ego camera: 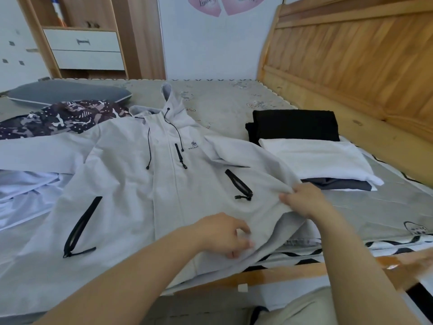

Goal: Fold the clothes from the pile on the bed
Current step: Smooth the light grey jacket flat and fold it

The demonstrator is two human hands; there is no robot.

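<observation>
A pale grey hooded jacket [131, 184] with black zips and drawcords lies face up across the bed, hood toward the far side. My left hand [225, 235] pinches the fabric near the jacket's lower right hem. My right hand [304, 199] grips the jacket's right side edge, lifting a fold just beside the pocket zip. On the left, a dark patterned garment [58, 118] and pale blue-white clothes [25, 193] lie partly under the jacket's sleeve.
Folded clothes sit at the right: a black piece [295, 125], a white one [316, 158] over a dark grey one [337, 184]. A grey pillow [68, 92] lies at the far left. The wooden headboard [351, 62] runs along the right; the bed's wooden edge [281, 273] is near me.
</observation>
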